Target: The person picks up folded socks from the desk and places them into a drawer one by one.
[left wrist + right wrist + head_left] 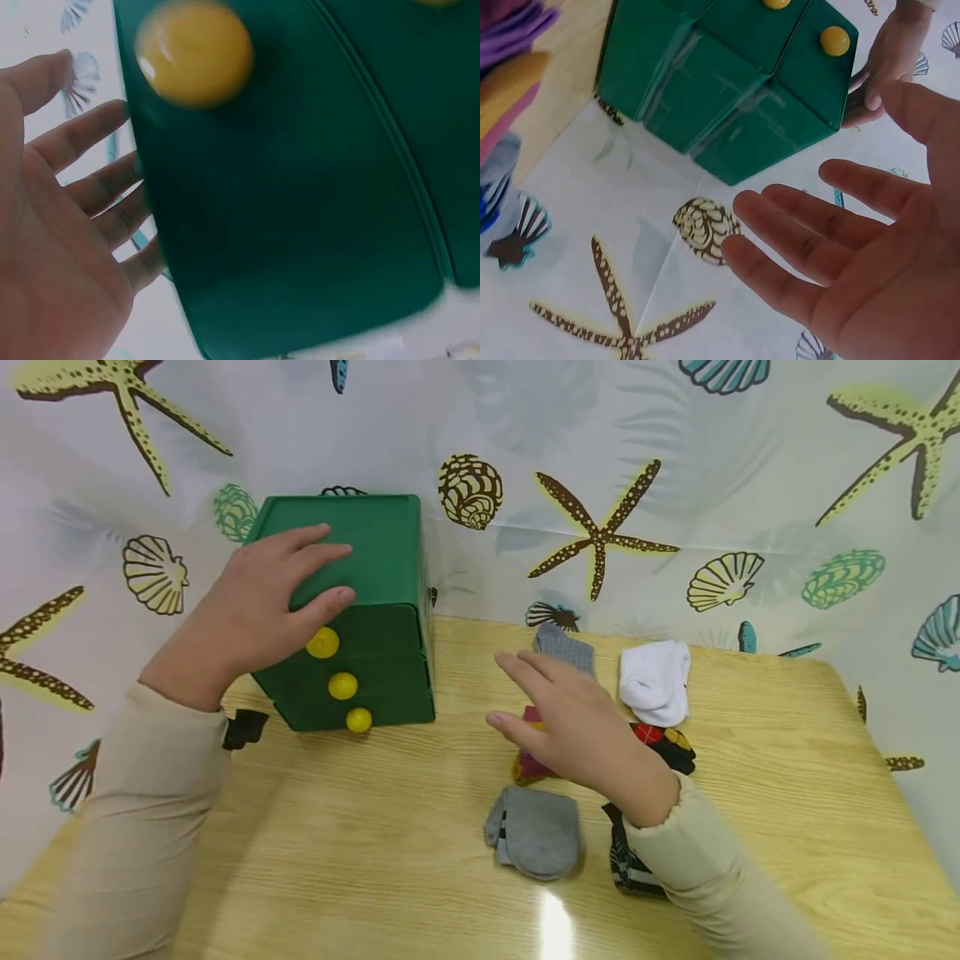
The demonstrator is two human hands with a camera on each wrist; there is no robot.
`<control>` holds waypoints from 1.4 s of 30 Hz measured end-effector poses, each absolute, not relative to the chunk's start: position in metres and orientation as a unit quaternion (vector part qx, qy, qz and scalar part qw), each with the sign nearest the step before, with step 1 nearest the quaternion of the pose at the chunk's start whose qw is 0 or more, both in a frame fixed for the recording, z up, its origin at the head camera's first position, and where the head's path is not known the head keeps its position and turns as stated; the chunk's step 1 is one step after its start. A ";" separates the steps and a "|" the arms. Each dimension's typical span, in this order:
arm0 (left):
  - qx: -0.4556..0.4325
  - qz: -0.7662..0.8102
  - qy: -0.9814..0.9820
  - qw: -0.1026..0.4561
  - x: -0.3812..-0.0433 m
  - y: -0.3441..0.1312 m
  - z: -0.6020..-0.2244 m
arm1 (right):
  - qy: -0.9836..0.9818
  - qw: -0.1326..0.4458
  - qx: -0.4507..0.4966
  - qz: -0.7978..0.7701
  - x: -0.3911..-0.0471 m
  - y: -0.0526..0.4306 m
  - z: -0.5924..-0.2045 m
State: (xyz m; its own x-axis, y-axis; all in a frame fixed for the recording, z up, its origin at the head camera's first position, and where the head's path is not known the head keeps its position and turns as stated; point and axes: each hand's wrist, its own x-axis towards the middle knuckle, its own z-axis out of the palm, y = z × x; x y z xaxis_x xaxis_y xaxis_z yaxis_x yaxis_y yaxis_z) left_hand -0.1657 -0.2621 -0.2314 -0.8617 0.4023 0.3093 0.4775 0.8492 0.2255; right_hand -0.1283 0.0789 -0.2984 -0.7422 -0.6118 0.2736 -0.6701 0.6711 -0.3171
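Observation:
A green box with three stacked drawers point(382, 556) stands at the back left, each drawer front bearing a yellow knob point(342, 686). Over its top, near the front left edge, my left hand point(258, 597) is spread with relaxed fingers and holds nothing. In the left wrist view the fingertips are at the box's edge; whether they touch it, I cannot tell. My right hand point(581, 722) hovers palm down with extended fingers above the folded socks, partly hiding a maroon and mustard pair point(531, 764). Closer to me lie grey folded socks point(542, 831).
Around the right hand lie white socks point(655, 681), ribbed grey-blue socks point(566, 650), black socks with red and yellow patches point(667, 747) and black striped socks point(633, 868). A small black object point(245, 728) is left of the box. A patterned curtain point(487, 568) hangs behind the wooden table point(360, 843).

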 end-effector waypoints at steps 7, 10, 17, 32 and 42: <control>-0.149 -0.201 -0.966 0.057 -0.192 -0.313 -0.232 | -0.903 0.028 0.367 0.220 -0.128 0.050 -0.295; -0.116 -0.234 -0.965 0.014 -0.201 -0.328 -0.233 | -0.899 0.029 0.374 0.227 -0.128 0.039 -0.294; -0.090 -0.277 -0.953 -0.086 -0.217 -0.343 -0.236 | -0.894 0.019 0.375 0.246 -0.124 0.009 -0.290; -0.074 -0.263 -0.949 -0.159 -0.232 -0.346 -0.229 | -0.836 0.033 0.334 0.435 -0.137 -0.066 -0.309; -0.070 -0.289 -0.945 -0.139 -0.231 -0.347 -0.233 | -0.797 0.041 0.306 0.519 -0.142 -0.110 -0.321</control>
